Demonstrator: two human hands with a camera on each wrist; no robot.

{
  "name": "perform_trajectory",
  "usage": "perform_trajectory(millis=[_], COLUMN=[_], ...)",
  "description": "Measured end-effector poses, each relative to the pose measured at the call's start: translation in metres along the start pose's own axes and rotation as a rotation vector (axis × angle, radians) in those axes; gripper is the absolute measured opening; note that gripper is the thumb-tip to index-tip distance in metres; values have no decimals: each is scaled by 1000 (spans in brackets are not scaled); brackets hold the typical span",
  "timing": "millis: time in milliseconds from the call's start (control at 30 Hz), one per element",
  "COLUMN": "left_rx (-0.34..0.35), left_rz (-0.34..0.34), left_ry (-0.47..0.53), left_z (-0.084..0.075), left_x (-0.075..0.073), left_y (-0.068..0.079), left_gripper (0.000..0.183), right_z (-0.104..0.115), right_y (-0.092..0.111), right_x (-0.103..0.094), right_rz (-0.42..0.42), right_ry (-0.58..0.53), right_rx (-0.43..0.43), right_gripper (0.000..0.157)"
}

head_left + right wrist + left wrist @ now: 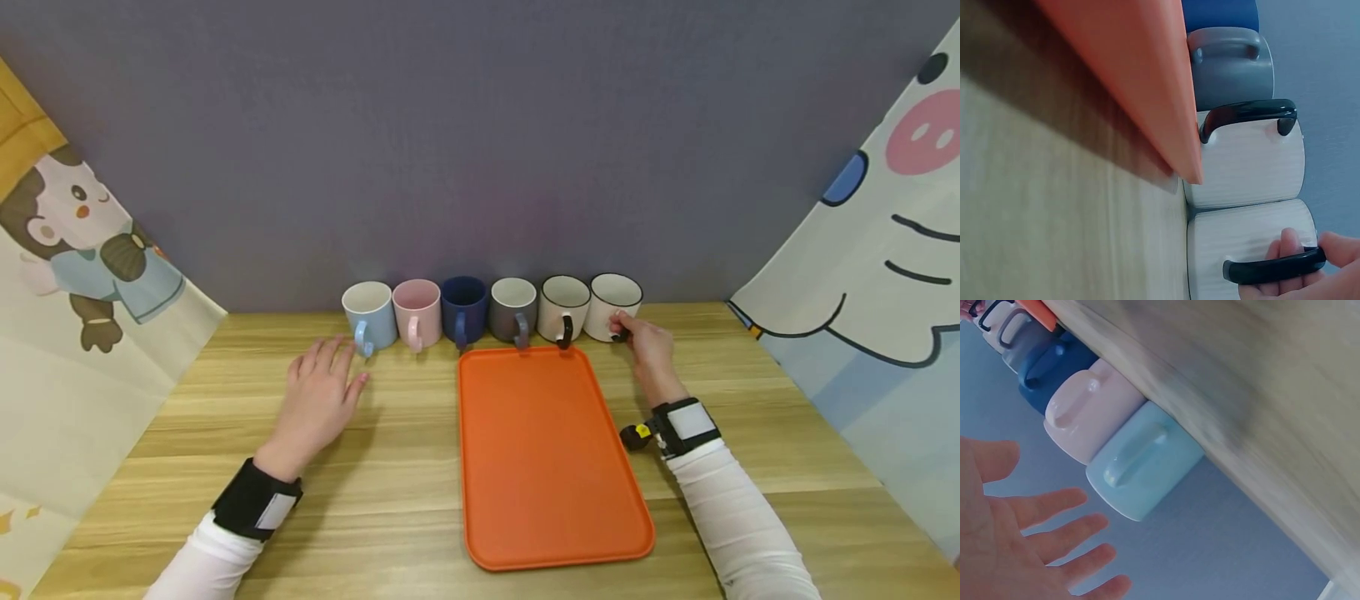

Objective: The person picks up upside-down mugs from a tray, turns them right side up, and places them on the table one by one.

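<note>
My right hand (649, 348) grips the black handle (1275, 267) of the white mug (613, 304) at the right end of a row. In the right wrist view the fingers pass behind that handle, with the thumb at its top. My left hand (318, 398) is near the light blue mug (369, 317) at the left end, its fingers spread and apart from the mug in the left wrist view. Between the end mugs stand a pink mug (417, 313), a dark blue mug (464, 310), a grey mug (513, 310) and another white mug with a black handle (564, 307).
An orange tray (551, 458) lies on the wooden table (405, 500), its far edge close to the mugs. Behind the row rises a grey wall (480, 167). Printed cartoon cloths hang at the left (120, 242) and right (847, 250).
</note>
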State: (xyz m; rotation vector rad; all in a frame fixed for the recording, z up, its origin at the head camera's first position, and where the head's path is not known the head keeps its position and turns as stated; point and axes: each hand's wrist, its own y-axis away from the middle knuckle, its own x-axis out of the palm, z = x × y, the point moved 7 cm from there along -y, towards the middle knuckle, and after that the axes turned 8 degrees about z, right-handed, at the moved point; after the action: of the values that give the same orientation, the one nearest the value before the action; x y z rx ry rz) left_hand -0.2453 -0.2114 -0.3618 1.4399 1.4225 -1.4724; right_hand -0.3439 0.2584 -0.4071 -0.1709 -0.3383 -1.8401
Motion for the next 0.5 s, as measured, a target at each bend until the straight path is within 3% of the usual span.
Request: perform_trajectory(millis=[200, 500], left_rx=[-4, 1], left_rz=[-10, -10], left_ry=[-2, -19], left_z=[5, 6], left_x=[0, 0], left_y=[3, 5], left_gripper=[49, 49], right_z=[1, 3], right_y=[2, 1], right_x=[1, 1], right_rz=[20, 49], right_ry=[-9, 80], right_rx=[14, -72], right_gripper=[19, 16])
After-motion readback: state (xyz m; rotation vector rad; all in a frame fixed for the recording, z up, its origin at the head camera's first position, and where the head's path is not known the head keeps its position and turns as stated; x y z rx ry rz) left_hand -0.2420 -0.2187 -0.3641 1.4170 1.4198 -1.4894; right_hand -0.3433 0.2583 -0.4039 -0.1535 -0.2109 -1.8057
